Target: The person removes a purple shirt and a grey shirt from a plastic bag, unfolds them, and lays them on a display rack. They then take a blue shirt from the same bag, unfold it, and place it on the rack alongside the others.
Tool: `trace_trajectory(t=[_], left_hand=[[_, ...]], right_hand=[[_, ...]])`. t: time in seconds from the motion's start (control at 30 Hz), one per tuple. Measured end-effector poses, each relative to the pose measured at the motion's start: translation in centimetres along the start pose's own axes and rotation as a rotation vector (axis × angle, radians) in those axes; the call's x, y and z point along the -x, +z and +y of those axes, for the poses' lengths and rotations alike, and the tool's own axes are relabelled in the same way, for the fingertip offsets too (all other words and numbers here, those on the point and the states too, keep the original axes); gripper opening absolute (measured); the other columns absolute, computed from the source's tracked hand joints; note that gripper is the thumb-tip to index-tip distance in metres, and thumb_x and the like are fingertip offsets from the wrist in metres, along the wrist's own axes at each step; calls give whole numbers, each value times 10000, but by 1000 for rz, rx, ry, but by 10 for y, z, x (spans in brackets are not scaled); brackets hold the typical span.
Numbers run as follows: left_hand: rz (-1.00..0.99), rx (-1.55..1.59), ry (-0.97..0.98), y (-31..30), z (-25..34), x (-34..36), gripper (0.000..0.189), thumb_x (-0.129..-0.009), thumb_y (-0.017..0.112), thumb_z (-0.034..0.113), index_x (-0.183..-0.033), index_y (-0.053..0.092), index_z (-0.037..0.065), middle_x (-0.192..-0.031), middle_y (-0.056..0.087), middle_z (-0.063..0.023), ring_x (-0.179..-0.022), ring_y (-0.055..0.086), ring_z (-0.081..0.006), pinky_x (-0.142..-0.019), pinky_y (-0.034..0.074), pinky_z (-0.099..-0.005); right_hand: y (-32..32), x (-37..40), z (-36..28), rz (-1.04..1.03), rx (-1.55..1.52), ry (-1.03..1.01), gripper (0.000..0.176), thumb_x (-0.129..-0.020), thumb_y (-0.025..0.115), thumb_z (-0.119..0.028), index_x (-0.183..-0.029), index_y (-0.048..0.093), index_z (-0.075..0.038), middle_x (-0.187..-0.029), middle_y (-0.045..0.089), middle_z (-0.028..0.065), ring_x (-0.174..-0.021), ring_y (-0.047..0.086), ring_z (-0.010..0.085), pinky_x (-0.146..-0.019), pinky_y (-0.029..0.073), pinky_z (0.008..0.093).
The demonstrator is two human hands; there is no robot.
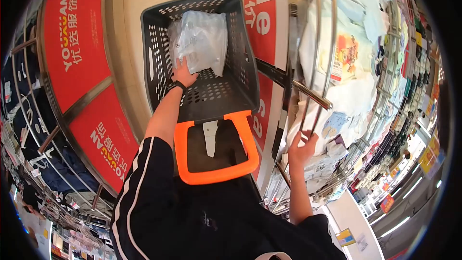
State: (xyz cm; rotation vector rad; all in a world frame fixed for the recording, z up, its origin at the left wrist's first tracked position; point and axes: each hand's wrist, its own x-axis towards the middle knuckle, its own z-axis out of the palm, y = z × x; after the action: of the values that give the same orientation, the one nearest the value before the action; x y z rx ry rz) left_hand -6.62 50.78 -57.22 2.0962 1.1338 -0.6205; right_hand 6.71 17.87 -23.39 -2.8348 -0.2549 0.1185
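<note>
"Translucent whitish plastic package (pixel 199 38): position?"

"Inside the dark grey perforated plastic basket (pixel 192 114), on its floor toward the far edge, short of the end with the bright orange plastic handle (pixel 219 177)."

"Left hand (pixel 183 73)?"

"Fingers moderately spread, tips touching the package's near-left part. Nothing seen enclosed; black wristband (pixel 179 85) on the wrist."

"Right hand (pixel 303 148)?"

"Out past the basket's right edge, beside the shiny metal rails (pixel 313 95) of a clothes rack. Fingers curved, narrow gap to the thumb. Cannot tell if they close on a rail."

"Handling estimate?"

"Wrapper creased, so probably light and soft, giving under pressure. Film likely slick; a fingertip pinch could slide. Contents unclear, fragility not determined."

"Best hold?"

"Judged: palm under the near edge, thumb over the top, gathering film and filling together. Loose film alone might stretch or tear."
</note>
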Motion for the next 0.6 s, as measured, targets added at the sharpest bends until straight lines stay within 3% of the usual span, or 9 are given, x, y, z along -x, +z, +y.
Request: trace_trajectory(t=[0.07,0.17,0.23,0.3,0.37,0.47,0.53,0.57,0.6], left_hand=[[-4,-55,-22,6,0,-12,1090,-684,815,325,-1529,157,127,-1569,112,-248,-1311,377,-501,-1035,431,-502],[384,244,56,21,-6,-79,1116,-673,825,290,-1539,138,137,-1566,147,-256,-1303,407,-479,-1032,436,-482],[479,431,-11,5,14,-121,1066,-706,788,288,-1533,138,112,-1521,264,-287,-1297,443,-435,-1021,446,-464],[53,367,-45,-7,19,-156,911,-784,702,288,-1517,199,87,-1474,351,-291,-1286,470,-407,-1020,444,-461],[-194,232,-3,29,9,-172,780,-817,651,260,-1482,292,68,-1332,485,-280,-1211,532,-391,-989,456,-469],[-161,64,153,136,-8,-125,536,-814,622,210,-1315,510,56,-1092,674,-234,-1051,638,-380,-892,500,-483],[85,148,231,167,-5,-36,317,-831,595,220,-1083,695,57,-1084,690,-190,-1007,658,-368,-826,532,-474],[-300,-142,189,128,8,-21,246,-821,608,208,-987,722,66,-1106,686,-181,-1012,659,-349,-845,526,-469],[-353,-180,240,105,14,-2,255,-791,623,178,-1004,717,74,-1075,695,-177,-981,664,-357,-844,529,-462]], right_hand=[[3,3,8,-7,-16,18,227,-890,637,-95,-1046,513,12,-956,604,156,-840,627,292,-721,515,370],[3,4,5,-19,-3,46,283,-882,642,-81,-1091,477,16,-986,593,147,-832,626,257,-717,511,351],[2,5,3,-38,-9,58,301,-877,641,-53,-1107,463,23,-1001,572,138,-849,611,232,-723,504,328],[3,6,13,-29,6,-30,299,-876,632,-44,-1111,459,22,-1013,561,136,-861,595,227,-735,497,311],[4,6,11,-22,96,-23,306,-875,626,-43,-1122,457,20,-1041,549,135,-879,579,220,-745,488,305],[2,5,9,-32,110,-53,365,-869,620,-52,-1174,443,41,-1133,544,159,-982,551,249,-831,466,348],[1,6,5,-20,132,-118,448,-872,599,-32,-1267,409,57,-1272,481,198,-1134,499,286,-967,423,391],[-1,5,2,39,133,-178,474,-884,586,-25,-1306,385,53,-1310,460,199,-1178,484,287,-992,404,404],[-3,5,-3,103,133,-236,501,-895,573,-19,-1345,362,50,-1347,438,201,-1222,468,288,-1017,385,416]])
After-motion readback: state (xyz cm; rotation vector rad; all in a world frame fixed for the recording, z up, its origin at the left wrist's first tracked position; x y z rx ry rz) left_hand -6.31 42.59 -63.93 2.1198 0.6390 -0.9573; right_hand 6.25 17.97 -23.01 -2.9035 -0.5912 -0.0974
